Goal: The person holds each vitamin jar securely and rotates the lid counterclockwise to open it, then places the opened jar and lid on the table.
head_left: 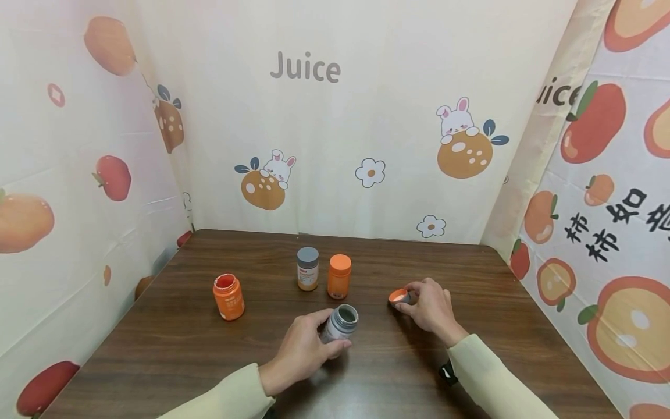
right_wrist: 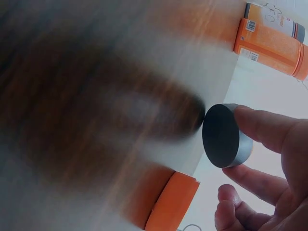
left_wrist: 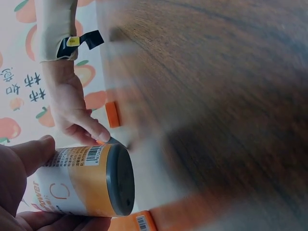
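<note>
My left hand [head_left: 303, 349] grips an uncapped grey supplement jar [head_left: 342, 323], its threaded mouth facing up and tilted. The jar's white and orange label and dark grey base [left_wrist: 122, 180] show in the left wrist view. Over the table on the right, my right hand [head_left: 430, 305] pinches a grey cap [right_wrist: 222, 134] between thumb and fingers. Its orange inner side [head_left: 399, 296] with a pale liner faces upward in the head view. An orange cap [right_wrist: 173, 202] lies beside that hand; in the head view I cannot make it out.
An uncapped orange jar [head_left: 228, 298] stands at the left of the brown table [head_left: 157, 349]. Toward the back are a grey-capped jar [head_left: 307, 269] and an orange jar with its orange cap [head_left: 339, 276]. Fruit-printed curtains [head_left: 366, 116] enclose the table's back and sides.
</note>
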Demonstrator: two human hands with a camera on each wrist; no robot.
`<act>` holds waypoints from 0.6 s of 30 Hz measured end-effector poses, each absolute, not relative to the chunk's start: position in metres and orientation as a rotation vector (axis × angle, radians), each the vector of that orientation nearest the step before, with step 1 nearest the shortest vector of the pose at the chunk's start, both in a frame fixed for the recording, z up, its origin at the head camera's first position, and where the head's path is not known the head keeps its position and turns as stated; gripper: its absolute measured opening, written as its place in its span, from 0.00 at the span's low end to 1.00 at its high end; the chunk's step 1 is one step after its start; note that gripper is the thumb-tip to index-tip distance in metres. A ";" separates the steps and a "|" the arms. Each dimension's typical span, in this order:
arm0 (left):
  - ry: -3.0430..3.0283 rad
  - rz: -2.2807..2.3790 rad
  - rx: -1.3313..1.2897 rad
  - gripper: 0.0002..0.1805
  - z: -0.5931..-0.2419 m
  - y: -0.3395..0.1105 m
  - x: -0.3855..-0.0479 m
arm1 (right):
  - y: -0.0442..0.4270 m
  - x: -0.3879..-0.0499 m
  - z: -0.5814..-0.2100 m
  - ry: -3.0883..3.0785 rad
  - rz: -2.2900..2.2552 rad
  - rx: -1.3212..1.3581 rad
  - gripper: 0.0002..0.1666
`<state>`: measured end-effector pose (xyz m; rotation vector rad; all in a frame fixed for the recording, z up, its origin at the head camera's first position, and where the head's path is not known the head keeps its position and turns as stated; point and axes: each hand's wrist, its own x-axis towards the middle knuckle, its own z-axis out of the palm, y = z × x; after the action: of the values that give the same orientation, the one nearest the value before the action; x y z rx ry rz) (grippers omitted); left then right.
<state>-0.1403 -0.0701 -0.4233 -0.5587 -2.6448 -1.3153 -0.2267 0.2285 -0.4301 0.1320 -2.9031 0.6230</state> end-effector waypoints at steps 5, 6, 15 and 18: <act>-2.643 -1.332 -0.557 0.25 -0.423 -0.071 -0.142 | 0.228 -0.226 -0.432 -2.892 0.581 0.153 0.25; -2.644 -1.334 -0.557 0.25 -0.423 -0.071 -0.142 | 0.228 -0.225 -0.433 -2.891 0.571 0.157 0.24; -2.652 -1.352 -0.533 0.26 -0.423 -0.073 -0.141 | 0.230 -0.224 -0.437 -2.906 0.461 0.193 0.22; -2.662 -1.353 -0.510 0.28 -0.422 -0.074 -0.142 | 0.231 -0.224 -0.436 -2.907 0.459 0.198 0.23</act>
<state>-0.1420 -0.0744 -0.4221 -0.5104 -2.6617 -1.3534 -0.2237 0.2305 -0.4364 0.1976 -2.9068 0.4586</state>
